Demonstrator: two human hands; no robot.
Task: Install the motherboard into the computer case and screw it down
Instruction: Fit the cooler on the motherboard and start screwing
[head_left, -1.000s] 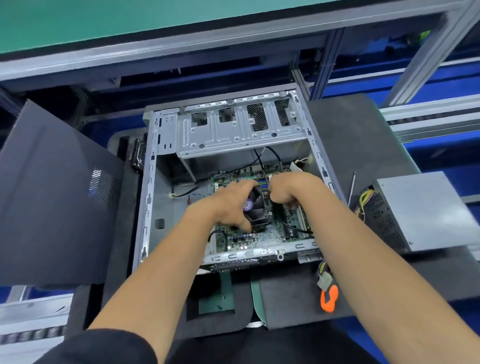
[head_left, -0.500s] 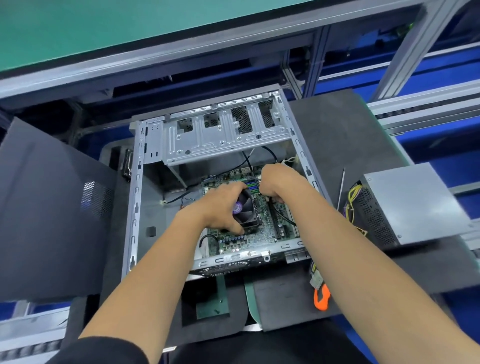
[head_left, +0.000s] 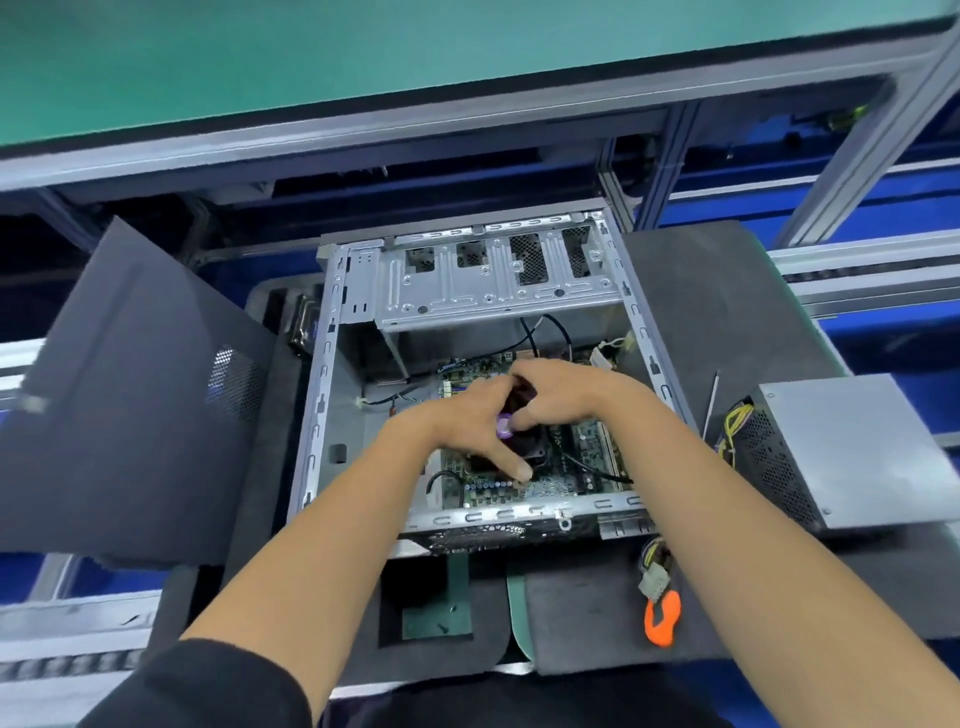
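Reaching down into the open computer case (head_left: 470, 374), both bare hands meet over the black cooler fan (head_left: 524, 441) that sits on the motherboard (head_left: 540, 488). In the head view, the only one given, the motherboard lies flat on the floor of the case, toward the case's near wall and its right side, with green board showing around the fan. The left hand (head_left: 467, 421) curls over the fan's left edge, its thumb stretched down to the board just beside the fan's near corner; the fingers wrap the fan housing, so the hold is on the fan. The right hand (head_left: 563, 395) comes over the fan's far right edge with fingers bent onto its top, also holding the fan, though the fingertips are hidden behind the knuckles. A round purple label at the fan's hub shows between the two hands. Black cables (head_left: 550, 332) hang from the far side of the case down toward the board. At the case's far end sits a perforated metal drive cage (head_left: 498, 280). Left of the case leans a dark side panel (head_left: 135, 395) with a mesh patch. Right of the case, on a grey foam mat (head_left: 727, 291), rests a silver power supply (head_left: 831, 447) with yellow and black wires, and a thin screwdriver (head_left: 710, 400) lies between it and the case. Near the case's near right corner lies an orange clip (head_left: 662, 618) beside a white connector.
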